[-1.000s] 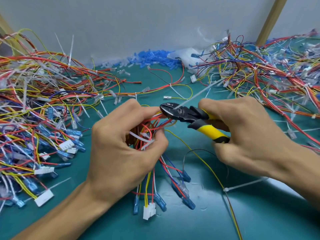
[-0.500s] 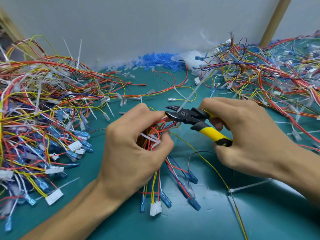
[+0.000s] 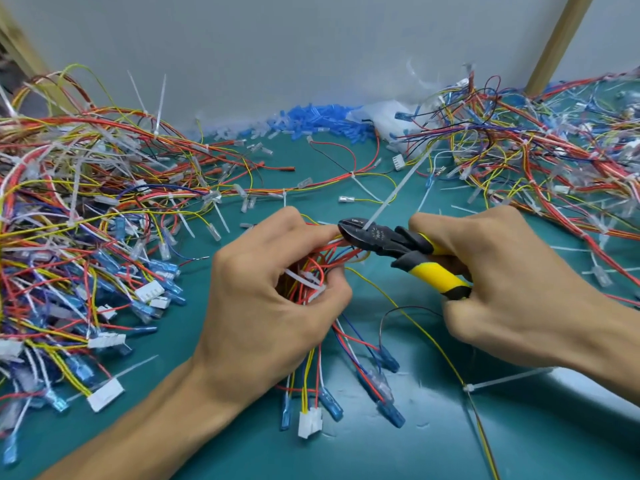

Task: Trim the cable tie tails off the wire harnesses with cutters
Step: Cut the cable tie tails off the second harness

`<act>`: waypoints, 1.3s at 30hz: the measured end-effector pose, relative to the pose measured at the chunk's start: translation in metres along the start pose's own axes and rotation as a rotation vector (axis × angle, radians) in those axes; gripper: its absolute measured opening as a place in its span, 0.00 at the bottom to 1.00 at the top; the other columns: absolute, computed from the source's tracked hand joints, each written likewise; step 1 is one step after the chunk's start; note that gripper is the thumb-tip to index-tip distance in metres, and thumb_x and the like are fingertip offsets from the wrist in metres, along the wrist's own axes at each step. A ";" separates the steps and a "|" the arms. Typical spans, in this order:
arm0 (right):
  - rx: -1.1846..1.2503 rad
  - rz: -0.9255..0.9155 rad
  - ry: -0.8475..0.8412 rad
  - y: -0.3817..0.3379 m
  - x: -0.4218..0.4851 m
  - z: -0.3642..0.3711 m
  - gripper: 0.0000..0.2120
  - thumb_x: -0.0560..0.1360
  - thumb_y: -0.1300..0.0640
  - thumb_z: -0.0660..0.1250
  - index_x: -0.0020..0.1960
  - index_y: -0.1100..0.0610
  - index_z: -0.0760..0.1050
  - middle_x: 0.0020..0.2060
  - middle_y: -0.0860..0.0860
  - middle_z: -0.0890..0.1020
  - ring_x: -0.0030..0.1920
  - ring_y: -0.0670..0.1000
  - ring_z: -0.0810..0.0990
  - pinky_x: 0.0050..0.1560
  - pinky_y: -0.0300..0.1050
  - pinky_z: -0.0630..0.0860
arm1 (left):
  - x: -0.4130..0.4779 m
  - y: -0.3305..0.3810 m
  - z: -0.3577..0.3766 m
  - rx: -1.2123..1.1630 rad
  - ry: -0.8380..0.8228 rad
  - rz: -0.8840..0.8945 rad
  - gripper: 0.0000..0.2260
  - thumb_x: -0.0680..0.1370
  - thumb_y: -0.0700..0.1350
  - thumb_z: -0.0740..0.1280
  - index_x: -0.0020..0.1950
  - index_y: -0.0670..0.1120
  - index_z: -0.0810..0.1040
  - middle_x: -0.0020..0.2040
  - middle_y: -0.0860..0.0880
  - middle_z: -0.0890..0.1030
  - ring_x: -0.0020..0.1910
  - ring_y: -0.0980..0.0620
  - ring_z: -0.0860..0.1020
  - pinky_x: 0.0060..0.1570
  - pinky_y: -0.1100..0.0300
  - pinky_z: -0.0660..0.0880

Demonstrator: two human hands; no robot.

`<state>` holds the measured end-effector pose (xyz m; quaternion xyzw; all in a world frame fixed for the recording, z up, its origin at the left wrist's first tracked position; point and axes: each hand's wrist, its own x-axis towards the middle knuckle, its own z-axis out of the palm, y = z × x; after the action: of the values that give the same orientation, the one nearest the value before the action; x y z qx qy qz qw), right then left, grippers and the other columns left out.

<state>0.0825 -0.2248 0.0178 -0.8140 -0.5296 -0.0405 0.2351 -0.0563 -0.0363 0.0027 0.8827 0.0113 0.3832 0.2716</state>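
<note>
Harness (image 3: 322,268) bunched in our left hand (image 3: 273,306), over teal mat (image 3: 346,459). Right hand (image 3: 512,292) squeezes cutters (image 3: 391,240), blades around tie tail (image 3: 398,188). Wires look limp, light; tail stiff, springy. We judge hold best beside tie.

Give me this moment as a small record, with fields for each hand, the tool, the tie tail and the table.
Left hand: grips one wire harness
Right hand: holds the cutters by the yellow-black handles
Cutter head: at the top of the harness
Tie tail: white, rises from the cutter head toward the upper right
Table: green mat; left harness pile, right harness pile
</note>
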 end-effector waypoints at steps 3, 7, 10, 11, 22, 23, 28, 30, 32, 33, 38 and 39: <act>-0.022 -0.010 0.018 0.000 0.000 -0.002 0.18 0.63 0.62 0.70 0.37 0.51 0.60 0.26 0.55 0.61 0.31 0.61 0.59 0.27 0.52 0.59 | 0.001 -0.001 0.001 0.002 -0.002 0.016 0.13 0.72 0.33 0.76 0.52 0.47 0.86 0.38 0.52 0.73 0.37 0.55 0.73 0.42 0.66 0.68; -0.039 0.006 0.022 0.000 0.002 0.000 0.16 0.64 0.61 0.70 0.38 0.53 0.61 0.26 0.55 0.63 0.30 0.63 0.62 0.26 0.58 0.65 | 0.000 -0.001 0.001 -0.007 0.005 0.017 0.13 0.72 0.33 0.76 0.52 0.47 0.85 0.38 0.53 0.72 0.37 0.56 0.72 0.41 0.67 0.67; -0.087 0.025 0.023 0.003 0.002 0.002 0.18 0.66 0.60 0.73 0.40 0.52 0.62 0.28 0.51 0.67 0.31 0.60 0.66 0.30 0.58 0.69 | 0.001 -0.001 0.002 -0.022 0.007 -0.015 0.11 0.72 0.35 0.75 0.51 0.47 0.85 0.38 0.55 0.72 0.37 0.58 0.73 0.42 0.68 0.67; -0.100 0.019 0.029 0.003 0.002 0.000 0.17 0.65 0.59 0.71 0.41 0.50 0.63 0.29 0.48 0.69 0.32 0.58 0.68 0.31 0.57 0.71 | 0.002 -0.001 0.002 -0.030 0.007 -0.028 0.11 0.72 0.36 0.75 0.50 0.48 0.85 0.38 0.56 0.72 0.37 0.58 0.73 0.42 0.68 0.67; -0.124 -0.038 0.032 -0.001 0.002 -0.009 0.21 0.57 0.56 0.63 0.50 0.46 0.68 0.38 0.44 0.72 0.38 0.59 0.72 0.36 0.55 0.76 | 0.001 -0.002 0.002 -0.021 0.033 -0.037 0.09 0.72 0.36 0.75 0.50 0.45 0.86 0.39 0.55 0.73 0.37 0.56 0.74 0.41 0.66 0.68; -0.126 -0.045 0.038 0.000 0.003 -0.009 0.20 0.57 0.56 0.64 0.48 0.46 0.67 0.36 0.43 0.70 0.37 0.58 0.71 0.35 0.54 0.75 | 0.000 -0.002 0.002 -0.016 0.039 -0.030 0.09 0.72 0.36 0.75 0.50 0.45 0.85 0.39 0.55 0.73 0.37 0.56 0.74 0.41 0.66 0.69; -0.176 -0.098 0.088 0.001 0.004 -0.011 0.17 0.55 0.58 0.64 0.42 0.50 0.63 0.28 0.43 0.62 0.32 0.58 0.62 0.28 0.52 0.68 | -0.002 0.000 0.003 0.003 0.053 0.000 0.10 0.72 0.35 0.75 0.51 0.45 0.85 0.38 0.53 0.74 0.38 0.57 0.73 0.42 0.68 0.69; -0.196 -0.114 0.099 0.000 0.003 -0.011 0.18 0.53 0.59 0.64 0.41 0.52 0.63 0.28 0.43 0.61 0.32 0.60 0.61 0.28 0.51 0.67 | -0.002 0.002 0.003 -0.006 0.048 -0.002 0.11 0.72 0.35 0.75 0.51 0.46 0.85 0.39 0.54 0.73 0.38 0.57 0.73 0.42 0.68 0.68; -0.200 -0.120 0.112 -0.001 0.002 -0.011 0.18 0.52 0.59 0.63 0.41 0.53 0.63 0.28 0.44 0.60 0.31 0.60 0.61 0.27 0.51 0.65 | -0.002 0.002 0.002 -0.010 0.048 0.002 0.10 0.72 0.35 0.75 0.51 0.46 0.85 0.39 0.54 0.73 0.38 0.57 0.73 0.41 0.68 0.68; -0.199 -0.118 0.113 -0.001 0.002 -0.011 0.18 0.52 0.59 0.63 0.40 0.53 0.62 0.28 0.45 0.60 0.31 0.60 0.61 0.27 0.51 0.64 | -0.001 0.002 0.001 -0.009 0.049 0.005 0.10 0.72 0.35 0.75 0.51 0.46 0.85 0.38 0.54 0.73 0.38 0.57 0.73 0.41 0.68 0.68; -0.202 -0.074 0.092 -0.003 0.002 -0.011 0.15 0.55 0.59 0.64 0.39 0.55 0.64 0.27 0.51 0.63 0.30 0.63 0.63 0.27 0.52 0.65 | -0.001 0.000 0.001 0.009 0.043 0.013 0.10 0.72 0.34 0.76 0.50 0.45 0.85 0.38 0.51 0.73 0.37 0.54 0.73 0.40 0.65 0.68; -0.194 -0.065 0.090 -0.003 0.002 -0.010 0.14 0.55 0.59 0.64 0.39 0.55 0.65 0.27 0.52 0.64 0.30 0.63 0.63 0.27 0.53 0.65 | -0.002 0.001 0.001 0.007 0.047 0.013 0.10 0.72 0.34 0.76 0.50 0.45 0.85 0.38 0.51 0.73 0.36 0.54 0.73 0.40 0.65 0.68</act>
<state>0.0827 -0.2265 0.0287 -0.8126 -0.5383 -0.1358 0.1776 -0.0570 -0.0376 0.0013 0.8745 0.0134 0.4056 0.2657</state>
